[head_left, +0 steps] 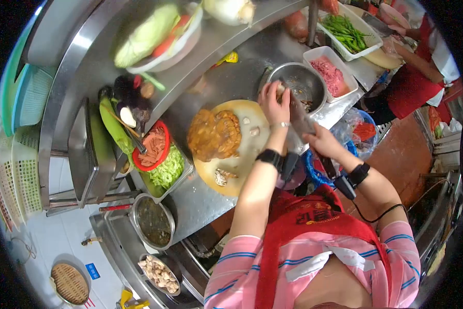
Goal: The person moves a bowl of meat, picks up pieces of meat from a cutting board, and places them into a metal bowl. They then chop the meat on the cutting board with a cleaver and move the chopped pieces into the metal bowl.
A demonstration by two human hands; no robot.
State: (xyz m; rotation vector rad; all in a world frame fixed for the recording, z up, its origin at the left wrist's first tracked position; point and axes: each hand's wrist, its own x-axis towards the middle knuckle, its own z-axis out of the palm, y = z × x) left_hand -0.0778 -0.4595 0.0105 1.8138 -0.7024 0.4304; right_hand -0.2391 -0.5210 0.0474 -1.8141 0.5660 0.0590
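My right hand (322, 141) is closed round the handle of a cleaver (299, 119), whose broad blade points up toward my left hand. Beside the blade, my left hand (275, 106) has its fingers bent round a small pale piece, partly hidden, at the near left rim of a steel bowl (314, 81). Dark scraps lie in the bowl. On the round yellowish cutting board (247, 177) sits a large brown, glossy mass of food (214, 135), with a few small pale pieces to its right and a mottled piece (222, 177) below it.
Right of the bowl are a tub of pink meat (328, 72) and a basket of green peppers (347, 32). A red bowl of sliced meat (153, 147) and shredded greens (167, 170) stand left. An overhead shelf (95, 46) curves across. A co-worker's arm (417, 62) shows upper right.
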